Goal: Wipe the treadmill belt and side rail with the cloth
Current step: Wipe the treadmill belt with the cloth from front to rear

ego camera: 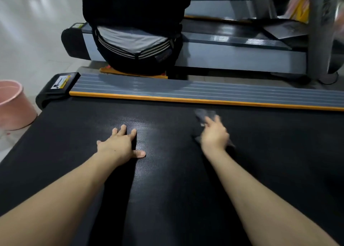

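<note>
The black treadmill belt (167, 171) fills the lower part of the view. Beyond it runs the grey ribbed side rail (204, 91) with an orange edge strip. My left hand (121, 145) lies flat on the belt, fingers spread, holding nothing. My right hand (214, 134) presses a dark grey cloth (203, 114) onto the belt, a little short of the rail. The hand and cloth are motion-blurred. Most of the cloth is hidden under the hand; corners stick out ahead of the fingers and beside the wrist.
A person in black clothes (135, 31) crouches just beyond the side rail, back toward me. A pink bucket (13, 104) stands on the floor at the left. Another treadmill (232, 54) and a grey upright post (320, 31) lie farther back on the right.
</note>
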`<state>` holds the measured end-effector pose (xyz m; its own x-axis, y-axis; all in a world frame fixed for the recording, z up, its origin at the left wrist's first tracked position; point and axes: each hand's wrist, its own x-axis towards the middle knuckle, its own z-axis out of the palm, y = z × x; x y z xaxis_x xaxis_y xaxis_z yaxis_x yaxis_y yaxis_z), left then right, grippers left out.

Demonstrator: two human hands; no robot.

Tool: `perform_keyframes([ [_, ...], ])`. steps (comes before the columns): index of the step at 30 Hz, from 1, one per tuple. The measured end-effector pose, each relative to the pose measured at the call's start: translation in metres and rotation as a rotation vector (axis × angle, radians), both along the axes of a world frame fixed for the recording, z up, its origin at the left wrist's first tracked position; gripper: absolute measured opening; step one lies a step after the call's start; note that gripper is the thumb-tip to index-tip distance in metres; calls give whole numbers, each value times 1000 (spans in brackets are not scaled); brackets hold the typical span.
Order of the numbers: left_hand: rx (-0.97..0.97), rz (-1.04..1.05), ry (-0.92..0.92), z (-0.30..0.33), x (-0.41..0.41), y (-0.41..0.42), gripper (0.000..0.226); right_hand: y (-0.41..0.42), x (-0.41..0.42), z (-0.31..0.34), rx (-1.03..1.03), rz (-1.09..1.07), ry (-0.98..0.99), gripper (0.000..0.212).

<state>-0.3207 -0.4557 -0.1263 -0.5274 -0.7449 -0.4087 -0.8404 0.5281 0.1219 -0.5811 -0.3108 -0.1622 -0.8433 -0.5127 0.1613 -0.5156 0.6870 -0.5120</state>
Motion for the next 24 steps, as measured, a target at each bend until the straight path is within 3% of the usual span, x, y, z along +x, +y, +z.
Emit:
perform_keyframes([
  [5, 3, 6, 12, -5, 0, 1, 100, -102, 114, -7, 4, 453, -1, 31],
  [8, 10, 12, 9, -5, 1, 2, 100, -87, 102, -1, 35, 621, 42, 36],
  [10, 13, 14, 12, -6, 1, 2, 100, -53, 60, -3, 55, 530, 54, 37],
  [13, 14, 6, 14, -6, 3, 2, 100, 12, -12, 0, 40, 191, 37, 35],
  [17, 16, 9, 16, -6, 1, 3, 99, 42, -34, -1, 61, -52, 22, 36],
  [20, 23, 31, 22, -6, 2, 2, 98, 2, 20, -3, 69, 11, 24, 43],
  [24, -33, 34, 45, -5, 2, 10, 95, -56, 123, -2, 77, 449, 37, 42],
])
